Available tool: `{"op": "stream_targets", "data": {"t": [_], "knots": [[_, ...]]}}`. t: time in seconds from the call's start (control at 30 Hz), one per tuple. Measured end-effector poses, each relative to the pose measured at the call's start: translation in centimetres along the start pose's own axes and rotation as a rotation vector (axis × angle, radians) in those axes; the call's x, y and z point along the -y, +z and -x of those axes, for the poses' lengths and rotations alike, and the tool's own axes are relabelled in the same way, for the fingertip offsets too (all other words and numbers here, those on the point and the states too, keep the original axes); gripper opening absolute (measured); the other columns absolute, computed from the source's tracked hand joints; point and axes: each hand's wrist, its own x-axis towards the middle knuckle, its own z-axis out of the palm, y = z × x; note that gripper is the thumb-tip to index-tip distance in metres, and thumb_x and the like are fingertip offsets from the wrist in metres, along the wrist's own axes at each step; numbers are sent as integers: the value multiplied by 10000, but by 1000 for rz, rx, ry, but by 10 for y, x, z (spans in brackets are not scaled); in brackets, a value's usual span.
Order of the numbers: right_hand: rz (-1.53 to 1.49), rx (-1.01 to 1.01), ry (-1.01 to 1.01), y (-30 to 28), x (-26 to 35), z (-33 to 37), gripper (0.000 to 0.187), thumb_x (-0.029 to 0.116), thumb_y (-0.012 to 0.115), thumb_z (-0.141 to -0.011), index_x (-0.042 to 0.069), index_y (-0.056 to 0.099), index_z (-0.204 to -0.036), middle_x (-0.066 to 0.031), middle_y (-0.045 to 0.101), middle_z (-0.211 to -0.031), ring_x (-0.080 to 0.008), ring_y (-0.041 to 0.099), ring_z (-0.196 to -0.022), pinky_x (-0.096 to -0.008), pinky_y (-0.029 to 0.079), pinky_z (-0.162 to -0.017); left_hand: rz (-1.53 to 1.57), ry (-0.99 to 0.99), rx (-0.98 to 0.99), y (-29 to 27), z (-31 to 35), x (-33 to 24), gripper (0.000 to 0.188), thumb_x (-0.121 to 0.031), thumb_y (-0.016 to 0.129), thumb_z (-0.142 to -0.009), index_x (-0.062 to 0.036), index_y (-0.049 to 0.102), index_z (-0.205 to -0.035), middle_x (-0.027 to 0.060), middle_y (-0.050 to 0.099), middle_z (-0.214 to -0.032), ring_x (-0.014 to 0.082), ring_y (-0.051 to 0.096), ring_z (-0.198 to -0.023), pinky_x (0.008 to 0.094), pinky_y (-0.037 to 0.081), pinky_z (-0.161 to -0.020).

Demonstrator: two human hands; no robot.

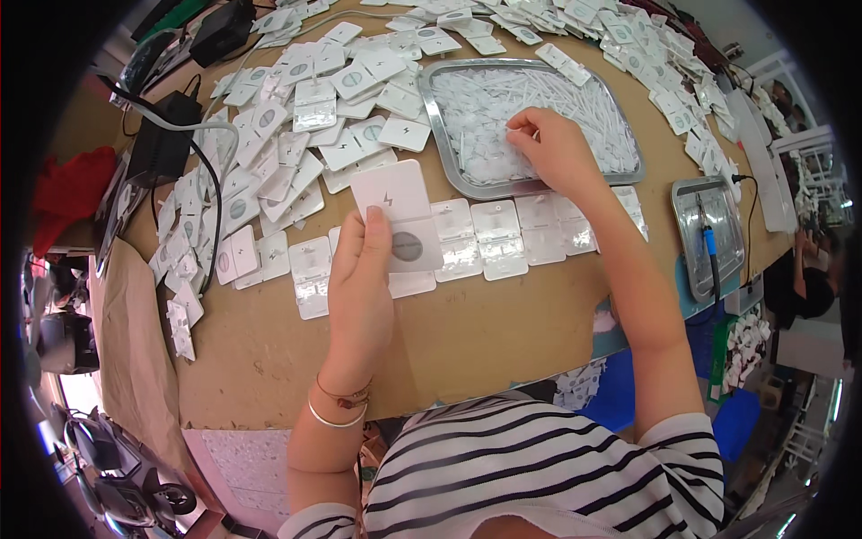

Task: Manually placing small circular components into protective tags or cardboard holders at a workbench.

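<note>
My left hand grips a flat white plastic panel by its left edge, thumb on the face. The panel carries a dark lightning-bolt mark and a grey oval, and it is raised over the table. Above a metal tray, my right hand has its thumb and fingertips pinched together; whatever lies between them is too small to tell. Heaps of small translucent white pieces and thin white strips fill that tray. A row of similar panels, clear-looking side up, lies between the tray and me, partly behind my left hand.
Piles of white panels cover the left and back of the brown table. At the right, a smaller metal tray holds a blue-handled soldering-iron-like tool. Cables and black power boxes sit at far left.
</note>
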Motion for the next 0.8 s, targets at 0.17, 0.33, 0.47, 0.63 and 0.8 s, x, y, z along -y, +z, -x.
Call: {"op": "stream_targets", "data": {"t": [0.17,0.33,0.47,0.63,0.8], "knots": [[-4,93,47,5,-1,-13,186,190,659,-775,38,642,-882,-88,643,-829,-207,607,-710,-326,478,-661,67,59,31,-2,-3,2,308,-321,408,-980,-34,519,-959,24,538,-827,74,482,-757,215,399,-724],[-132,50,105,0,8,-6,194,163,681,-768,20,626,-888,-56,622,-803,-139,579,-687,-260,464,-648,57,5,76,-1,1,-2,314,-344,478,-940,-36,516,-992,14,515,-815,73,454,-734,225,386,-678],[-495,57,84,-9,14,10,194,124,622,-831,-5,625,-976,-48,625,-832,-109,583,-732,-244,467,-680,81,-98,267,-11,1,2,363,-349,503,-909,-12,505,-1043,8,505,-803,79,439,-691,244,383,-641],[-861,221,71,-24,48,58,237,53,559,-872,-2,612,-1096,-36,626,-840,-103,591,-738,-235,470,-696,540,-238,375,-6,2,0,493,-356,322,-945,32,457,-1218,84,579,-880,127,453,-614,289,407,-609],[-915,284,-125,-28,73,90,198,37,566,-874,-27,626,-1051,-67,634,-832,-115,603,-729,-235,479,-683,538,-216,468,-2,4,1,506,-379,322,-952,34,462,-1210,98,590,-878,133,485,-602,290,432,-597]]}}
